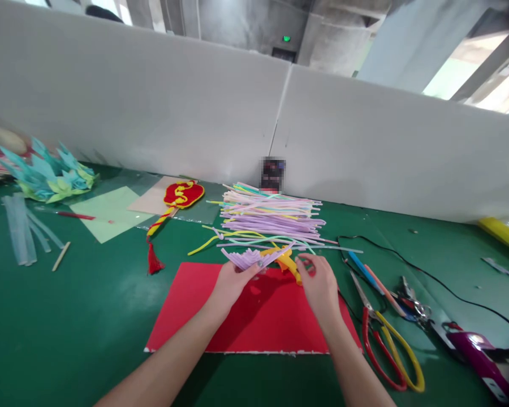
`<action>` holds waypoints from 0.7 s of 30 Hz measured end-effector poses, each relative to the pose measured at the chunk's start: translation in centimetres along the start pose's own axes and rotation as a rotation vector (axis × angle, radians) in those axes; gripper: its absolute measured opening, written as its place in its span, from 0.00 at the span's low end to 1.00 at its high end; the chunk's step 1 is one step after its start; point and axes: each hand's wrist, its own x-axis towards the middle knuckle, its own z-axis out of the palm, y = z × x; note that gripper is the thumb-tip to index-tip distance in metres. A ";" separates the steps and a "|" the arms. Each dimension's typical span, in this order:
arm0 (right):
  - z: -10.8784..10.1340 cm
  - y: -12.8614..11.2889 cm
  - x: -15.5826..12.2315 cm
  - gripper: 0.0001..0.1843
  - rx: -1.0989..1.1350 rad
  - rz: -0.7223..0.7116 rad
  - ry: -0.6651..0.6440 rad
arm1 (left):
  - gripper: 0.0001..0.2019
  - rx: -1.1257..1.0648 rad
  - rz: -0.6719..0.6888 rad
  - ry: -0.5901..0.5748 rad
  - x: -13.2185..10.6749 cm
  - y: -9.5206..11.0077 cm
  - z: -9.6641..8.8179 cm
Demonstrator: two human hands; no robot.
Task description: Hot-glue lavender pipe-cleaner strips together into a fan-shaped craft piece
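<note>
My left hand (234, 281) is closed around a fan-like bundle of lilac pipe cleaners (248, 258), held above a red board (241, 316). A yellow-orange glue gun (284, 260) is just to the right of the bundle, its handle slanting down toward my right hand (319, 278). The fingers of that hand are curled, with thumb and forefinger close together beside the handle. Whether they touch the handle or pinch something small cannot be made out. Behind both hands lies a pile of lilac, pink and yellow pipe cleaners (271, 223).
Scissors (373, 322) with red and yellow handles, a black cord (445, 282) and a purple tool (477, 347) lie on the right. A red-and-yellow tasselled fan ornament (182, 195), green paper (110, 212) and a teal folded-petal piece (53, 175) are at left. A white partition (152, 102) stands behind.
</note>
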 end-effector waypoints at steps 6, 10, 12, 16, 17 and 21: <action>2.0 -0.5 -0.1 0.21 -0.454 -0.050 -0.151 | 0.11 0.061 0.054 0.026 0.3 0.4 -0.5; 2.6 -0.5 -0.2 0.17 -0.438 -0.125 -0.123 | 0.11 0.083 0.080 0.052 0.6 0.2 -0.9; 2.5 -0.5 -0.2 0.14 -0.388 -0.107 -0.118 | 0.10 0.099 0.093 0.068 0.8 0.1 -1.0; 1.4 -0.6 0.2 0.16 -0.301 0.036 -0.080 | 0.08 0.153 0.098 0.130 0.7 0.4 -1.0; 1.0 -0.7 0.3 0.17 -0.298 0.051 -0.051 | 0.08 0.166 0.092 0.136 0.6 0.6 -1.0; -0.6 -0.8 0.6 0.21 -0.344 0.045 0.105 | 0.13 0.166 0.077 0.156 0.3 1.1 -1.0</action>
